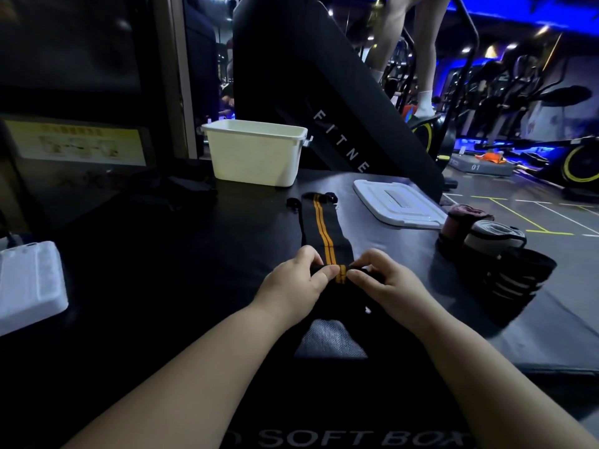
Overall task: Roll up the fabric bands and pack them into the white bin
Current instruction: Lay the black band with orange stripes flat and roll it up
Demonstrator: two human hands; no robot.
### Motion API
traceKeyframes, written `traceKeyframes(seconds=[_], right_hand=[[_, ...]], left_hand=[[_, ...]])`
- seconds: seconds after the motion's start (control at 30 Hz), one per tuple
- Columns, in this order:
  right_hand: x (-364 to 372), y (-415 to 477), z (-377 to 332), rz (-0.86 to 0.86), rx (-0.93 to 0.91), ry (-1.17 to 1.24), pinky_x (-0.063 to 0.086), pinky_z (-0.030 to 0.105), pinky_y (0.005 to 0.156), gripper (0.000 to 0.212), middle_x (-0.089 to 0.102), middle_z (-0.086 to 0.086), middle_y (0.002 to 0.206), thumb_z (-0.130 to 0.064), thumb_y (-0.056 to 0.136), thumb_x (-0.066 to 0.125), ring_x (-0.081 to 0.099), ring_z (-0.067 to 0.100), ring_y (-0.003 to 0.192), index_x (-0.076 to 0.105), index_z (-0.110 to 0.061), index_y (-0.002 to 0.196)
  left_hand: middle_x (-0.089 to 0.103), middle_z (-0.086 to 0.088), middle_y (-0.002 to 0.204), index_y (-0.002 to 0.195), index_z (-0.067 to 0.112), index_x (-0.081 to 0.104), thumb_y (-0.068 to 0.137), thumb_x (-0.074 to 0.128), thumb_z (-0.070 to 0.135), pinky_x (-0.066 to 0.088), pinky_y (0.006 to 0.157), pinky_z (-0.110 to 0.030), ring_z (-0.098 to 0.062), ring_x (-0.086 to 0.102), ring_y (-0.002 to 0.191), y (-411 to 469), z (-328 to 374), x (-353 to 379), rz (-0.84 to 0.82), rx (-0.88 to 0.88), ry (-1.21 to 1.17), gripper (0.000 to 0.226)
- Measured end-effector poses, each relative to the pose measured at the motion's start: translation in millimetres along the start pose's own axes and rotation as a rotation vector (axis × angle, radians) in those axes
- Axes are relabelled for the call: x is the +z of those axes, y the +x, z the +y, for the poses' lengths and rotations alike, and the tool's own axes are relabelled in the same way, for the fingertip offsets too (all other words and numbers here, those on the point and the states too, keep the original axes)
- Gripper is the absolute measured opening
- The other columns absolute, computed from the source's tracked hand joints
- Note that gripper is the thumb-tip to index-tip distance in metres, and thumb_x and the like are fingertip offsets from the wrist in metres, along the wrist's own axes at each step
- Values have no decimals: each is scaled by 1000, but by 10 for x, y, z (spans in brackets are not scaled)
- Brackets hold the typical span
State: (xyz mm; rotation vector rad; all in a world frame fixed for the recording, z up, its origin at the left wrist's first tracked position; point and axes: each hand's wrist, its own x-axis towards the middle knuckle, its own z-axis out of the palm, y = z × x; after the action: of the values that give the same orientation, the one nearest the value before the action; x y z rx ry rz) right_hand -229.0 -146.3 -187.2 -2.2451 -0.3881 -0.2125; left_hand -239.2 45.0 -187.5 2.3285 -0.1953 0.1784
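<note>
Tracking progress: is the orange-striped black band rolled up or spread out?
Mostly spread: the band lies flat; only its near end is rolled, pinched by the left hand and right hand.

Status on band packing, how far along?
Done: three rolled bands sit at the right edge, outside the white bin; a lid lies nearby. In hand: left hand and right hand pinch the started roll of the orange-striped band, mostly flat. Left: finish rolling, pack all four; bin's inside is hidden.
</note>
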Motion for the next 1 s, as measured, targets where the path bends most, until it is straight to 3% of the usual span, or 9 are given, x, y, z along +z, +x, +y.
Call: traceKeyframes(seconds=[0.17, 0.27, 0.33, 0.43, 0.6, 0.7, 0.8, 1.0], right_hand=[[-17, 68, -12, 26, -20, -98, 46, 26, 82, 8, 58, -8, 97, -40, 86, 67, 59, 3, 84, 63, -39, 79], [-3, 107, -19, 56, -14, -124, 46, 27, 79, 12, 61, -9, 91, -40, 85, 67, 59, 2, 80, 62, -38, 74], [12, 110, -12, 71, -11, -122, 46, 29, 77, 12, 65, -8, 87, -38, 86, 68, 60, 3, 79, 62, -38, 76], [33, 94, 6, 86, -6, -53, 49, 29, 73, 10, 65, -6, 83, -36, 87, 68, 62, 9, 77, 58, -39, 86], [-5, 43, 9, 77, -109, -100, 44, 18, 75, 14, 59, -16, 99, -32, 86, 70, 59, 1, 80, 61, -43, 86], [-67, -12, 44, -9, -132, -114, 48, 16, 76, 34, 56, -17, 108, -37, 74, 78, 62, 4, 83, 60, -43, 103], [-85, -14, 70, -66, -115, -138, 48, 16, 76, 54, 56, -16, 113, -24, 69, 86, 61, 5, 88, 61, -38, 115], [-79, -40, 21, -35, -121, -25, 47, 17, 71, 44, 67, -11, 98, -21, 81, 78, 61, 2, 72, 54, -46, 108]], left_hand=[[55, 12, 110, 103, 28, 63, 87, 55, 49, 40, 94, -32, -15, 47, 108, 6, -108, 60, 186, 182, -11, 28], [61, 14, 103, 101, 27, 69, 85, 60, 32, 41, 95, -25, -9, 54, 104, -13, -106, 28, 170, 277, -101, 19], [62, 16, 100, 99, 28, 70, 87, 67, 24, 42, 92, -20, -4, 56, 100, -37, -89, -4, 130, 223, -153, 14], [60, 16, 109, 106, 34, 67, 77, 78, 28, 40, 91, -16, -2, 54, 104, -62, -72, -44, 69, 159, -117, 31], [52, 19, 113, 114, 38, 60, 68, 84, 25, 40, 95, -18, -3, 50, 109, -85, -69, -62, 17, 138, -55, 53], [54, 18, 112, 111, 39, 60, 70, 81, 23, 43, 95, -21, -4, 52, 108, -78, -77, -47, 26, 134, -62, 49], [56, 17, 112, 109, 40, 60, 75, 79, 28, 42, 92, -21, -4, 53, 106, -77, -94, -44, 32, 132, -69, 41], [58, 11, 105, 113, 28, 63, 88, 66, 44, 45, 83, -20, -6, 56, 98, -111, -41, -93, 32, 57, -108, 30]])
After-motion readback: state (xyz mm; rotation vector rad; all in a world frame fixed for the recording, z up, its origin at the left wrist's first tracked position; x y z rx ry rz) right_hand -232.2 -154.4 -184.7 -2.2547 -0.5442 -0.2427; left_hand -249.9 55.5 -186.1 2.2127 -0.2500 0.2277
